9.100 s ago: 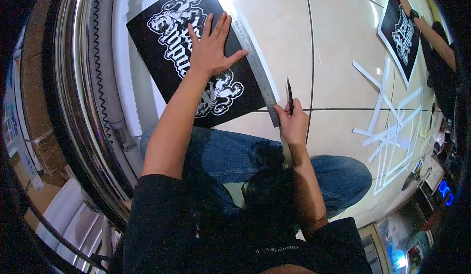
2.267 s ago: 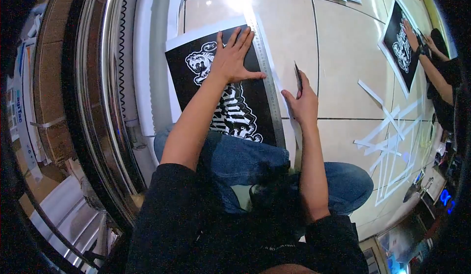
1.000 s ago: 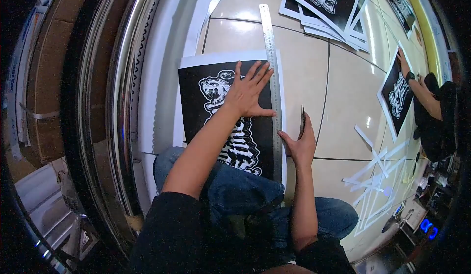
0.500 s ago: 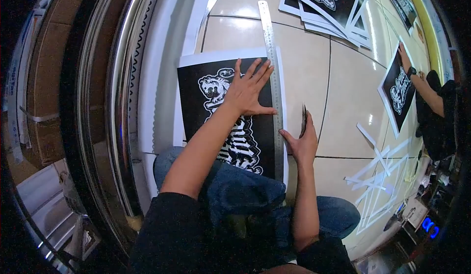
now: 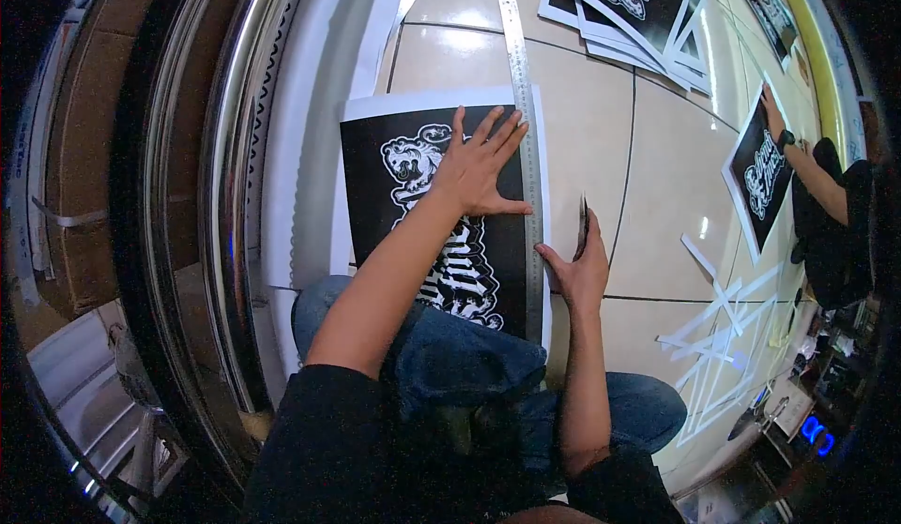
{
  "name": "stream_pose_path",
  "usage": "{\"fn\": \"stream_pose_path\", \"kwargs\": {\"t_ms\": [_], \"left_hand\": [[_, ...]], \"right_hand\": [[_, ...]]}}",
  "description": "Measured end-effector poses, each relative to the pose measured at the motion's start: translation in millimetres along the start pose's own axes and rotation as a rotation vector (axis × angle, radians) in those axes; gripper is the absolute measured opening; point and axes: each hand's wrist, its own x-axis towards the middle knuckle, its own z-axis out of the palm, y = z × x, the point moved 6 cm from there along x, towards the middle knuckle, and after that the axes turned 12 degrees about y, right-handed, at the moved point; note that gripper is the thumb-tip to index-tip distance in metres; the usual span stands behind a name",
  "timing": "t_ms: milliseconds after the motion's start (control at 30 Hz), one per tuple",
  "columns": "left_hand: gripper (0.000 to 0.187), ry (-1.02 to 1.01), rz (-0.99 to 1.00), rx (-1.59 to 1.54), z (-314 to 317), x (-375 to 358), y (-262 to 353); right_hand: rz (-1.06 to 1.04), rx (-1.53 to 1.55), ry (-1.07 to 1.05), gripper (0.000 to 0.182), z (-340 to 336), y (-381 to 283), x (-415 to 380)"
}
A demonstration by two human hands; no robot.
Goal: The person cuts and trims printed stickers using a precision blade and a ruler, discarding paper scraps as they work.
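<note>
A black print with white lion artwork and lettering (image 5: 375, 186) lies flat in front of me, with a white margin round it. A steel ruler (image 5: 518, 50) runs along its right edge and sticks out past the top. My left hand (image 5: 474, 172) is spread flat on the print, fingertips and thumb at the ruler. Just right of the ruler, my right hand (image 5: 582, 275) holds a slim cutter knife (image 5: 584, 219), its thin tip pointing away from me. The thumb reaches toward the print's right margin. Most of the knife is hidden by the fingers.
More black-and-white prints (image 5: 638, 8) lie stacked at the top. Thin white paper strips (image 5: 723, 327) are scattered on the tiles at right. Another person's hand (image 5: 772, 111) rests on a print (image 5: 755, 172). Metal rollers (image 5: 221, 196) stand at left, beside my knee.
Almost nothing differs; the view shifts slightly. Both my hands, the ruler and the print keep their places relative to one another.
</note>
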Motion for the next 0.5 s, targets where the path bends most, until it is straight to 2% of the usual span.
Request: {"fn": "stream_pose_path", "kwargs": {"t_ms": [133,500], "left_hand": [[0.128,-0.009,-0.002,-0.008,-1.1,0.5,0.0],[0.129,-0.036,0.000,0.032,1.8,-0.8,-0.2]], "right_hand": [[-0.048,-0.021,0.024,0.105,2.7,5.0,0.2],[-0.010,-0.001,0.017,0.103,0.0,1.6,0.4]]}}
